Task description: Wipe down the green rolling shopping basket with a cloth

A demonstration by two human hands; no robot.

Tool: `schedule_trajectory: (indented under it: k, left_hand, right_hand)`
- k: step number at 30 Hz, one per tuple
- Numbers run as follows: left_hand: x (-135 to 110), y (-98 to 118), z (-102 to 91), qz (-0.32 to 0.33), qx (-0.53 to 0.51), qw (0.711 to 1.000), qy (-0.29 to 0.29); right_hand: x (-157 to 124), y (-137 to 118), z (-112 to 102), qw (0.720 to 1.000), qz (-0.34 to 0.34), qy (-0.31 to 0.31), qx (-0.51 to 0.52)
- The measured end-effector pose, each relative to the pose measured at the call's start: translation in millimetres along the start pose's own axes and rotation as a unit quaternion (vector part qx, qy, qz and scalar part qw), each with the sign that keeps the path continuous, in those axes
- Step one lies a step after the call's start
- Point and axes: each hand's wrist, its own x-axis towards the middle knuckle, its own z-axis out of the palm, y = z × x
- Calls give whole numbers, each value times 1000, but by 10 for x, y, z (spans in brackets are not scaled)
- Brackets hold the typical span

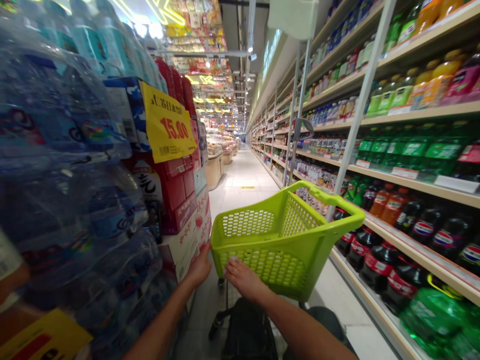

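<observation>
A lime-green plastic shopping cart (262, 260) stands sideways in front of me, its handle end to the right and its narrow end to the left. My left hand (200, 266) is at the narrow end, fingers curled against the basket's corner beside the stacked cartons. My right hand (245, 280) lies against the near side wall close to the same corner, fingers extended together and slightly bent. The visible part of the basket's inside shows only green plastic. My legs in dark clothing (249, 330) are just below the cart.
Shrink-wrapped bottle packs (86, 200) and drink cartons (180, 200) are stacked close on the left, with a yellow price sign (168, 125) jutting out. Shelves of drink bottles (412, 145) line the right. Ahead runs a pale tiled aisle (243, 170) past display stands (214, 167).
</observation>
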Motion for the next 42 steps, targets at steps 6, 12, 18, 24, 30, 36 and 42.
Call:
schedule_trajectory:
  k: [6, 12, 18, 24, 30, 36, 42]
  left_hand:
    - [-50, 343, 78, 41, 46, 998, 4]
    - [-78, 472, 86, 59, 88, 994, -13]
    - [-111, 605, 94, 60, 109, 992, -7]
    - [-133, 796, 179, 90, 137, 986, -7]
    - [-163, 1022, 266, 138, 138, 981, -19]
    - [-136, 1125, 305, 159, 146, 976, -12]
    - [-108, 1177, 378, 187, 170, 968, -8]
  right_hand:
    - [-158, 293, -139, 993, 73, 93, -31]
    - [-308, 325, -191, 995, 49, 80, -33]
    - [-440, 430, -327, 989, 60, 114, -66]
    - [-634, 541, -479, 990, 73, 104, -58]
    - [-918, 610, -364, 987, 84, 118, -74]
    - [-915, 708, -457, 982, 138, 108, -71]
    - [-1051, 691, -357, 985, 136, 76, -73]
